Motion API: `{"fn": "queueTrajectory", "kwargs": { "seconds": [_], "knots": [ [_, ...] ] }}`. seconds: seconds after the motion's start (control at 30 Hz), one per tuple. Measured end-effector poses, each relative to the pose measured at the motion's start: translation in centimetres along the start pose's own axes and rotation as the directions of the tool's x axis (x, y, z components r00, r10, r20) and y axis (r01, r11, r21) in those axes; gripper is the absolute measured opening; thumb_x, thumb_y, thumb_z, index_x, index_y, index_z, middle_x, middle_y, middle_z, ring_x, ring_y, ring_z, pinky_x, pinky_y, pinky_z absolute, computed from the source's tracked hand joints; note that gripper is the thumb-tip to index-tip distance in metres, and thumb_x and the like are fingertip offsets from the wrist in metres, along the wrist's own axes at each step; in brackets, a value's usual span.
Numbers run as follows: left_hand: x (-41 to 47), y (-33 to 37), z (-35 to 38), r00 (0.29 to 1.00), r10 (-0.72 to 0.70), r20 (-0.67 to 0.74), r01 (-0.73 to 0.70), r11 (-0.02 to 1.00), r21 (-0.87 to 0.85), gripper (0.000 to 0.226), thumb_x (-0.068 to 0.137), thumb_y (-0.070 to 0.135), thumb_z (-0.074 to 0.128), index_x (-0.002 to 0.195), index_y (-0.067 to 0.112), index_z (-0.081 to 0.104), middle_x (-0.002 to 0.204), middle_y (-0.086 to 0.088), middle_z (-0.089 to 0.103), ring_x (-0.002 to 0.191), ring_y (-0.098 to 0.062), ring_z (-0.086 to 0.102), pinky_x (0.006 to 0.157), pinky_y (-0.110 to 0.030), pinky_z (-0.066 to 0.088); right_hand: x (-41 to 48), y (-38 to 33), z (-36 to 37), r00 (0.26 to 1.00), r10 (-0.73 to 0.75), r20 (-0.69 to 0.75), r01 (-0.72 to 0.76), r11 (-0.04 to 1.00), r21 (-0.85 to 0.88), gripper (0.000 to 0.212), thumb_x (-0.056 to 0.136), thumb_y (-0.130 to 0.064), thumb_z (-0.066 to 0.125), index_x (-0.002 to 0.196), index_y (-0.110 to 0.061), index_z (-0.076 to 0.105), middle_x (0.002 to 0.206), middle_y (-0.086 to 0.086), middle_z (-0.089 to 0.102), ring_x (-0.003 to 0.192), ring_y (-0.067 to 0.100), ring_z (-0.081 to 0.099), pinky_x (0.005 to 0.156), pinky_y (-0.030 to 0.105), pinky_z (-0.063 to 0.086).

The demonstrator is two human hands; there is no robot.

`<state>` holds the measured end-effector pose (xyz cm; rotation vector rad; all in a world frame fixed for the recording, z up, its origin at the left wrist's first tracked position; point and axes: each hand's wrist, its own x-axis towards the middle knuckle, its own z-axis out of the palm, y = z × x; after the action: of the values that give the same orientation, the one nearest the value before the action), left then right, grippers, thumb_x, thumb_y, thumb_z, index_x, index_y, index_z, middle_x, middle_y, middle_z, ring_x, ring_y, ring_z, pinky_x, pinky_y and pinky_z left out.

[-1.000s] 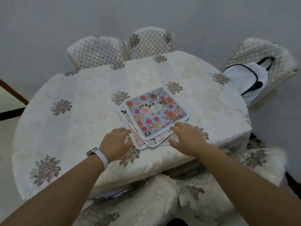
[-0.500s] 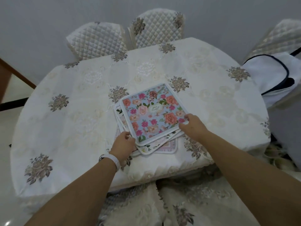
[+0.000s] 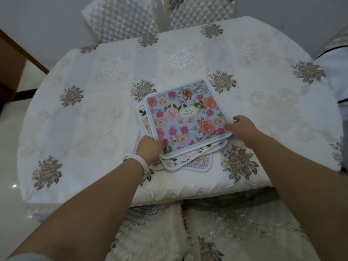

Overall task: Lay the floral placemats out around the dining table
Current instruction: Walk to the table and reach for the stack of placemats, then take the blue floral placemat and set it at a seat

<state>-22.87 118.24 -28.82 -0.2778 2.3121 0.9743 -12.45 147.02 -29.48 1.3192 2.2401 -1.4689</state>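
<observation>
A stack of several square floral placemats lies near the front of the round dining table (image 3: 94, 113). The top placemat (image 3: 186, 117) is light blue with pink and peach roses and a white border. More mats (image 3: 192, 161) fan out beneath it, mostly hidden. My left hand (image 3: 150, 149), with a white wristband, grips the stack's near left corner. My right hand (image 3: 241, 127) holds the stack's right corner, fingers curled around the edge.
The table wears a cream embroidered cloth with grey flower motifs. Two quilted chair backs (image 3: 120, 21) stand at the far side. A white bag with dark trim (image 3: 337, 72) sits on a chair at right. Covered chair seats (image 3: 216, 232) are below me.
Both hands moved from the near edge of the stack onto its corners and closed on them. The view has drawn closer to the table.
</observation>
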Motion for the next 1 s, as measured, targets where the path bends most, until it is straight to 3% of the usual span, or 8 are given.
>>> {"fn": "queueTrajectory", "kwargs": {
  "seconds": [0.13, 0.3, 0.37, 0.47, 0.57, 0.7, 0.87, 1.0],
  "knots": [
    [1.2, 0.1, 0.4, 1.0, -0.007, -0.012, 0.007, 0.999, -0.039, 0.037, 0.082, 0.034, 0.063, 0.102, 0.003, 0.06, 0.09, -0.017, 0.067, 0.066, -0.031, 0.064, 0.05, -0.03, 0.05, 0.6, 0.0, 0.1, 0.998, -0.046, -0.052, 0.046, 0.999, -0.008, 0.043, 0.09, -0.016, 0.064, 0.129, -0.008, 0.051, 0.113, 0.013, 0.058, 0.09, 0.028, 0.056, 0.076, 0.038, 0.051],
    [1.6, 0.2, 1.1, 0.998, -0.015, -0.069, 0.008, 0.995, -0.104, 0.03, 0.083, 0.028, 0.066, 0.1, 0.004, 0.061, 0.092, -0.011, 0.066, 0.071, -0.025, 0.063, 0.047, -0.022, 0.043, 0.3, 0.6, 0.3, 0.999, -0.023, -0.036, 0.022, 1.0, -0.019, 0.033, 0.09, -0.015, 0.061, 0.12, -0.012, 0.048, 0.104, 0.012, 0.057, 0.086, 0.03, 0.06, 0.079, 0.05, 0.058],
    [1.3, 0.0, 1.2, 0.998, -0.019, -0.059, 0.009, 0.987, -0.162, 0.026, 0.083, 0.023, 0.068, 0.103, 0.006, 0.064, 0.095, -0.011, 0.068, 0.076, -0.024, 0.065, 0.054, -0.026, 0.05, -0.3, 0.9, 0.4, 0.999, -0.041, -0.025, 0.04, 0.998, -0.042, 0.029, 0.092, -0.018, 0.058, 0.118, -0.015, 0.045, 0.092, 0.009, 0.056, 0.073, 0.029, 0.059, 0.068, 0.046, 0.057],
    [0.4, -0.1, 1.2, 1.0, -0.02, -0.016, 0.015, 0.962, -0.273, 0.015, 0.086, 0.019, 0.067, 0.099, 0.013, 0.061, 0.1, -0.011, 0.068, 0.085, -0.031, 0.068, 0.069, -0.046, 0.06, -0.9, 1.4, 0.7, 0.997, -0.076, -0.03, 0.075, 0.996, -0.038, 0.027, 0.094, -0.017, 0.056, 0.117, -0.017, 0.044, 0.085, 0.003, 0.055, 0.063, 0.023, 0.056, 0.051, 0.032, 0.049],
    [-0.8, -0.6, 1.9, 1.0, 0.007, 0.02, 0.001, 0.934, -0.356, 0.021, 0.087, 0.009, 0.063, 0.105, 0.017, 0.055, 0.101, -0.012, 0.064, 0.087, -0.037, 0.067, 0.067, -0.055, 0.059, -1.4, 2.0, 0.9, 0.994, -0.09, -0.054, 0.09, 0.996, -0.003, 0.036, 0.094, -0.015, 0.057, 0.128, -0.015, 0.047, 0.088, 0.001, 0.057, 0.067, 0.021, 0.061, 0.058, 0.036, 0.056],
    [-2.9, -1.5, 3.0, 0.995, 0.096, 0.032, -0.076, 0.915, -0.396, 0.032, 0.091, 0.001, 0.058, 0.119, 0.016, 0.051, 0.101, -0.01, 0.063, 0.085, -0.031, 0.064, 0.064, -0.043, 0.06, -2.3, 2.9, 1.2, 0.997, -0.048, -0.063, 0.055, 0.991, 0.122, 0.031, 0.092, -0.009, 0.058, 0.121, -0.017, 0.051, 0.097, 0.004, 0.061, 0.082, 0.028, 0.067, 0.071, 0.044, 0.061],
    [-5.1, -4.2, 2.9, 0.978, 0.205, 0.029, -0.178, 0.905, -0.387, 0.033, 0.092, 0.001, 0.055, 0.113, 0.025, 0.054, 0.11, 0.001, 0.065, 0.102, -0.021, 0.064, 0.087, -0.04, 0.055, -3.9, 4.7, 1.3, 0.993, -0.028, -0.113, 0.057, 0.963, 0.264, 0.041, 0.088, -0.015, 0.063, 0.126, -0.019, 0.05, 0.101, 0.003, 0.059, 0.083, 0.016, 0.062, 0.068, 0.032, 0.054],
    [-6.2, -5.7, 2.5, 0.959, 0.269, 0.092, -0.227, 0.92, -0.319, 0.035, 0.091, 0.001, 0.056, 0.118, 0.024, 0.054, 0.111, 0.002, 0.067, 0.1, -0.017, 0.065, 0.088, -0.038, 0.055, -5.4, 7.0, 0.9, 0.994, 0.068, -0.089, -0.026, 0.912, 0.409, 0.038, 0.086, -0.014, 0.066, 0.122, -0.017, 0.056, 0.103, 0.005, 0.066, 0.086, 0.021, 0.069, 0.077, 0.04, 0.059]
  ]
}}
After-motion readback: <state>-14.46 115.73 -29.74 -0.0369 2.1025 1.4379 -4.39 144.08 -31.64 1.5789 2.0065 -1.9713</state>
